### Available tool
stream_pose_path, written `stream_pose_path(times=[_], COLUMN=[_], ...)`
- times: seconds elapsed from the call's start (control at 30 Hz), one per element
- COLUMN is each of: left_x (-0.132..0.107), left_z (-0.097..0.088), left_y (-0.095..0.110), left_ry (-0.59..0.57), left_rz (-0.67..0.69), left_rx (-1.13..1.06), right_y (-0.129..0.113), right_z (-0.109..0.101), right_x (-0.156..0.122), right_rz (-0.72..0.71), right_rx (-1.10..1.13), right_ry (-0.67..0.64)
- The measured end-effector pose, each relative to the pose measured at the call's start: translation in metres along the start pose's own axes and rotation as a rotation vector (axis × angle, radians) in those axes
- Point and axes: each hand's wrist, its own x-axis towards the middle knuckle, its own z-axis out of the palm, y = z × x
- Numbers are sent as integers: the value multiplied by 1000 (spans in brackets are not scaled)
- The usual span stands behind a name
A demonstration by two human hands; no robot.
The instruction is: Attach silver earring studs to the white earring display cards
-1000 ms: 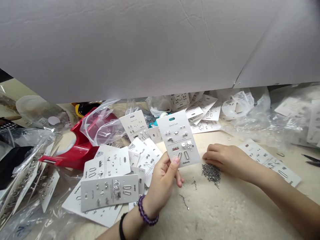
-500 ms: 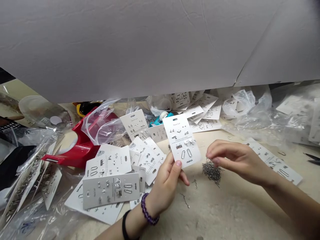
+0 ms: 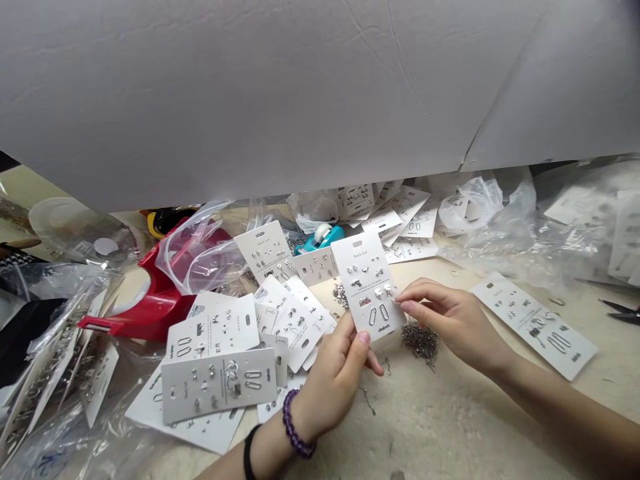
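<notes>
My left hand (image 3: 336, 373), with a purple bead bracelet at the wrist, holds a white earring card (image 3: 368, 285) upright by its lower corner. The card carries several small silver earrings. My right hand (image 3: 447, 319) has its fingertips pinched at the card's right edge, touching it near a silver earring; whether a small piece sits between the fingers is too small to tell. Just below that hand lies a small heap of metal ear hooks (image 3: 421, 339) on the pale table.
Many more earring cards (image 3: 220, 380) lie in a pile to the left, and one card (image 3: 536, 325) lies to the right. A red plastic tray (image 3: 150, 307), clear plastic bags (image 3: 520, 233), a teal tape dispenser (image 3: 320, 237) and scissors (image 3: 620, 311) surround the spot. A grey sheet hangs overhead.
My right hand lifted off the heap of hooks, fingers pinched, and moved left to the card's right edge. The left hand shifted the card slightly right and lower.
</notes>
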Motion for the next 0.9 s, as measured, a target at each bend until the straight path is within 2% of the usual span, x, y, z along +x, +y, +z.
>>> stream_pose_path(times=[0.13, 0.23, 0.4, 0.5, 0.63, 0.73, 0.8, 0.9], left_x=[1, 0, 0, 2, 5, 5, 5, 4], left_z=[1, 1, 1, 1, 3, 4, 4, 4], left_y=[-1, -2, -1, 2, 3, -1, -4, -8], left_ry=[-23, -37, 17, 56, 103, 90, 64, 85], left_rz=[38, 57, -60, -126, -136, -139, -190, -278], left_rx=[40, 26, -180, -343, -479, -560, -589, -560], right_y=[3, 6, 9, 7, 4, 4, 5, 4], right_z=[6, 10, 13, 17, 26, 32, 35, 34], right_x=[-2, -3, -3, -7, -14, -19, -21, -23], right_rz=[43, 116, 185, 160, 116, 88, 64, 7], right_rx=[-3, 103, 357, 355, 305, 263, 247, 233], right_ry=[38, 108, 32, -26, -45, -62, -71, -94])
